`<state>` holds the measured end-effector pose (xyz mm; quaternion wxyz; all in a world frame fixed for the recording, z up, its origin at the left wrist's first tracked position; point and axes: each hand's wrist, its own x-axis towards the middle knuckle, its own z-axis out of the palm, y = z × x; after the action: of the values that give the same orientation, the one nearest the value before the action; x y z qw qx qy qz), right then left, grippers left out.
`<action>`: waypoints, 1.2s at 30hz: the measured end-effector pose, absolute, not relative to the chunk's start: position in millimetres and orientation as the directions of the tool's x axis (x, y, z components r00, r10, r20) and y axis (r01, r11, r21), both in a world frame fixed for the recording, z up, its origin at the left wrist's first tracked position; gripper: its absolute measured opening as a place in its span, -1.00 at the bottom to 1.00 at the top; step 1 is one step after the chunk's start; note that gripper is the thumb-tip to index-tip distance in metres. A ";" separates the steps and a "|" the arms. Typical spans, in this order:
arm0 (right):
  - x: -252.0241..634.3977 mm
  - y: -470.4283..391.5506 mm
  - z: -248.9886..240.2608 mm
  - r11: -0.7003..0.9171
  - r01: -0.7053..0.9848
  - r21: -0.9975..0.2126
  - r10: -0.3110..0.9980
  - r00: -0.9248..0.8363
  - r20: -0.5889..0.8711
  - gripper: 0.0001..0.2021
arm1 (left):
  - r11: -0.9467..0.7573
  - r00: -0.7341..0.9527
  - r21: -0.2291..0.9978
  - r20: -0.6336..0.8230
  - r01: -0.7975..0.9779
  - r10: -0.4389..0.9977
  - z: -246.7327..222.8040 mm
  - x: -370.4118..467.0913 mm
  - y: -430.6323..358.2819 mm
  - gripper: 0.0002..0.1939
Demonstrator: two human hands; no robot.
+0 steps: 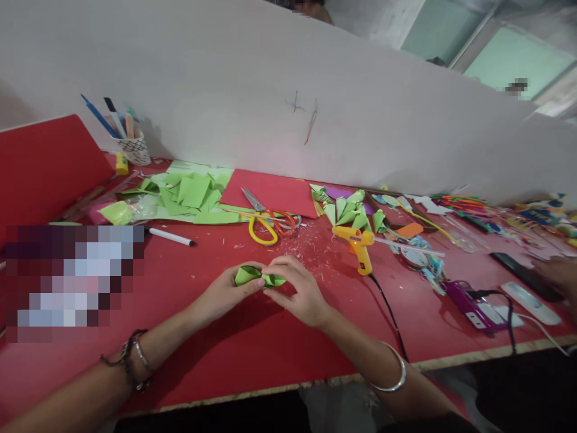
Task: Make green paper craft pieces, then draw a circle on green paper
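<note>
Between my two hands, just above the red table, is a folded piece of green paper [247,275], curled into loops and pinched at its middle. My left hand [229,290] grips its left part, thumb in front. With fingers and thumb, my right hand [297,291] pinches the right part close to the centre. Beyond my hands lie scissors [262,231] with yellow and orange handles. To the right rests a yellow hot glue gun [359,243], its black cord running toward the table edge. Several green paper cones [347,210] sit behind the glue gun.
A heap of green paper pieces [192,192] lies at the back left, near a red sheet [270,191]. A marker [172,236], a pen cup [134,148] and a purple power strip [478,307] are around. Another person's hand [556,273] shows at far right.
</note>
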<state>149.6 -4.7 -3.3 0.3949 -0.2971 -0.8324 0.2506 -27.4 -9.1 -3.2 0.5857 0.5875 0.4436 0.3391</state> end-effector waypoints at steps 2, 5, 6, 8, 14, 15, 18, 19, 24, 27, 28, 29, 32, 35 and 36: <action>149.9 -4.6 -3.6 0.698 0.299 -0.650 0.692 -0.513 0.508 -0.75 | 0.082 0.378 0.989 -0.123 0.122 0.917 -2.4 -27.0 -9.5 -0.66; 150.0 -4.6 -3.3 0.699 0.297 -0.651 0.689 -0.522 0.502 -0.76 | 0.088 0.347 0.987 -0.129 0.131 0.929 -0.1 -25.9 -10.3 -0.66; 149.9 -4.6 -3.1 0.699 0.294 -0.652 0.688 -0.524 0.501 -0.77 | 0.092 0.331 0.986 -0.134 0.137 0.934 0.8 -25.5 -10.6 -0.66; 149.8 -4.5 -2.7 0.699 0.287 -0.655 0.686 -0.528 0.501 -0.77 | 0.100 0.310 0.984 -0.142 0.148 0.940 1.8 -24.9 -11.0 -0.67; 149.4 -4.1 -2.8 0.695 0.294 -0.657 0.688 -0.536 0.488 -0.73 | 0.081 0.313 0.985 -0.126 0.154 0.941 0.3 -24.6 -10.3 -0.68; 149.3 -4.2 -2.7 0.694 0.295 -0.657 0.689 -0.537 0.487 -0.72 | 0.080 0.314 0.984 -0.126 0.157 0.941 0.3 -24.5 -10.1 -0.68; 149.1 -4.9 -2.2 0.692 0.297 -0.658 0.691 -0.537 0.485 -0.70 | 0.082 0.310 0.984 -0.128 0.159 0.942 1.4 -24.0 -10.0 -0.68; 149.1 -5.1 -2.1 0.692 0.297 -0.658 0.691 -0.537 0.484 -0.70 | 0.082 0.307 0.984 -0.128 0.159 0.943 2.0 -23.9 -10.1 -0.68; 149.5 -4.8 -3.1 0.694 0.286 -0.660 0.690 -0.526 0.498 -0.74 | 0.071 0.328 0.981 -0.127 0.178 0.936 2.5 -24.6 -10.2 -0.68; 149.4 -4.0 -4.5 0.700 0.273 -0.660 0.687 -0.511 0.517 -0.77 | 0.047 0.353 0.982 -0.111 0.185 0.929 1.2 -25.4 -9.9 -0.69; 149.3 -3.8 -4.8 0.702 0.271 -0.658 0.686 -0.505 0.524 -0.78 | 0.041 0.357 0.981 -0.107 0.187 0.928 0.8 -25.4 -9.8 -0.69; 149.1 -3.6 -5.0 0.704 0.272 -0.656 0.686 -0.501 0.528 -0.79 | 0.038 0.354 0.981 -0.105 0.189 0.929 0.6 -25.3 -9.8 -0.69; 148.9 -3.4 -4.4 0.698 0.280 -0.659 0.691 -0.505 0.518 -0.77 | 0.048 0.333 0.983 -0.107 0.180 0.937 0.5 -24.6 -9.8 -0.70; 149.5 -3.7 -3.3 0.689 0.287 -0.666 0.693 -0.531 0.488 -0.69 | 0.066 0.327 0.987 -0.111 0.144 0.939 0.6 -24.1 -9.9 -0.71; 149.8 -3.8 -3.0 0.687 0.292 -0.666 0.693 -0.540 0.478 -0.67 | 0.077 0.328 0.987 -0.119 0.139 0.937 0.5 -24.1 -9.8 -0.70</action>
<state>149.8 -3.8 -3.0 0.3786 -0.2942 -0.8367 0.2647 -24.1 -9.8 0.5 0.5700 0.5821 0.4621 0.3502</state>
